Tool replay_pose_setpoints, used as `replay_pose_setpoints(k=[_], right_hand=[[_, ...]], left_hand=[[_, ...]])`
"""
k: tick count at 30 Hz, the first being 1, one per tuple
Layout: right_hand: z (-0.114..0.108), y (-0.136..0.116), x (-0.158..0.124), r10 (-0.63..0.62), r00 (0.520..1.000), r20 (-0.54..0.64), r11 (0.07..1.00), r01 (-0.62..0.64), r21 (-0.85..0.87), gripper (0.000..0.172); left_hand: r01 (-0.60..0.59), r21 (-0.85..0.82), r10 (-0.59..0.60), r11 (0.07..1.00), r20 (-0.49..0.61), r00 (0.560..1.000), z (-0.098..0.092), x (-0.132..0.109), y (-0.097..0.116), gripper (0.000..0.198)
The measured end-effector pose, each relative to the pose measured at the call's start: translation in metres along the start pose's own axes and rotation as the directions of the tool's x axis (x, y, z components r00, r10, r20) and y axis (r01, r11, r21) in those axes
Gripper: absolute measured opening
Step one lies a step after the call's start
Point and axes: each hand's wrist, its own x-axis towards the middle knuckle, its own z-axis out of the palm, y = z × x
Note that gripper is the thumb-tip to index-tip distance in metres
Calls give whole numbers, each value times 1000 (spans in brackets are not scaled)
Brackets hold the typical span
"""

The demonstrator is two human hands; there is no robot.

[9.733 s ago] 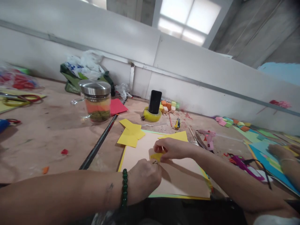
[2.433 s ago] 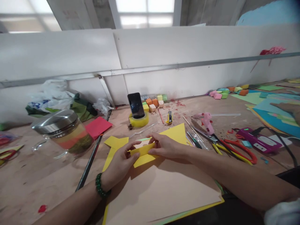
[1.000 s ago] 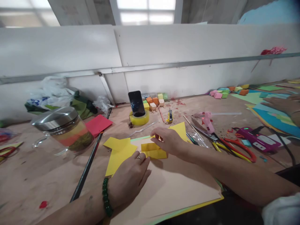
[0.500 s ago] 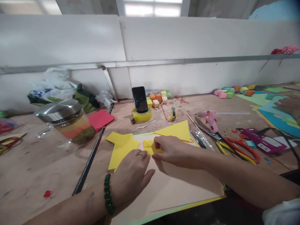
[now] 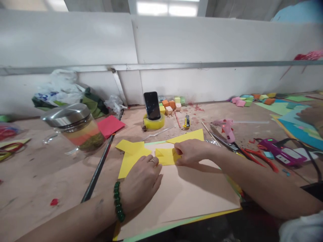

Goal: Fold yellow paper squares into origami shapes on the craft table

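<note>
A small folded piece of yellow paper (image 5: 166,160) lies on a stack of pale pink sheets (image 5: 191,198). At its left end, my left hand (image 5: 142,178) has bent fingers pressed down on the paper, the thumb tucked low; a ring and a green bead bracelet are on this side. My right hand (image 5: 193,152) is closed on the right end, with thumb and index finger pinching the fold. Those fingers cover part of the paper. Left of it sit more yellow paper pieces (image 5: 130,153), and behind my right hand is a yellow paper sheet (image 5: 189,135).
A phone (image 5: 152,106) leans in a yellow tape roll (image 5: 153,123). Nearby are small paper cubes (image 5: 169,107) and a yellow cutter (image 5: 186,121). To the right lie a pink glue gun (image 5: 228,129), red-handled scissors (image 5: 262,158) and a purple power strip (image 5: 282,151). A glass jug (image 5: 83,131) stands left.
My right hand has slid right along the folded yellow paper, uncovering more of it. My left hand stays at the left end. The view has shifted slightly.
</note>
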Motion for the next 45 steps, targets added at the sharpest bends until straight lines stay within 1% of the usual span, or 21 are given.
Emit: replay_pose_setpoints(k=[3,5,6,7,8,10,11,16,19,23,26,29,33,34,35,37,38,40,42,43,45], right_hand=[[-11,4,-11,15,999,34,999,-14,-41,30],[-14,2,-22,-23,999,-35,998,21,-63,27],[-14,-1,-27,-78,993,-92,994,71,-80,24],[-12,-4,-30,-174,971,-162,982,160,-96,18],[-9,-8,-33,-298,927,-229,954,282,-102,19],[1,-16,-32,-489,840,-233,872,477,-111,28],[7,-19,-30,-547,810,-212,837,531,-131,29],[24,-16,-17,-665,732,-149,738,614,-279,27],[26,-11,-16,-703,699,-131,690,627,-361,25],[34,-6,-21,-690,707,-155,700,597,-392,26],[44,2,-27,-649,729,-218,753,574,-322,28],[49,13,-34,-555,779,-291,830,499,-249,28],[36,17,-39,-387,884,-263,919,346,-189,23],[31,14,-38,-369,887,-276,926,326,-188,21],[25,10,-35,-365,874,-321,929,320,-186,21],[18,0,-25,-353,835,-421,935,311,-168,26],[15,-6,-17,-345,832,-434,939,311,-150,31],[13,-15,-2,-301,866,-399,953,290,-91,54],[10,-20,11,-260,896,-359,963,267,-30,68],[8,-21,15,-226,916,-331,970,241,5,69],[2,-20,18,-205,939,-276,975,222,29,46]], left_hand=[[-25,-5,25,1000,-3,1000,0,0,-1,23],[-35,-7,35,999,-19,999,0,1,-3,24],[-40,-10,39,999,-25,999,0,1,-3,24],[-41,-15,41,999,-28,999,0,1,-4,25],[-41,-21,40,999,-29,999,0,1,-4,26],[-32,-33,31,999,-32,999,1,1,-5,28],[-27,-36,25,999,-38,999,2,1,-5,28],[-33,-35,29,999,-109,994,7,0,-6,28],[-19,-22,16,1000,-93,996,7,0,-5,26],[20,32,-17,999,-69,997,5,-1,-3,27],[30,39,-27,999,-75,997,3,-2,-2,28],[26,45,-23,999,-65,998,3,-2,-2,25],[5,45,0,999,-115,993,7,-1,-5,28],[-8,40,14,999,-140,990,10,0,-7,29],[-9,34,15,999,-183,983,12,0,-8,31],[-24,20,28,1000,-263,964,17,1,-11,32],[-31,17,34,999,-292,956,18,1,-12,33],[-49,15,51,999,-327,943,19,1,-12,33],[-61,0,57,998,-342,938,19,0,-12,32],[-69,-23,57,997,-342,938,19,0,-12,32],[-79,-132,26,988,-359,933,20,2,-14,30]])
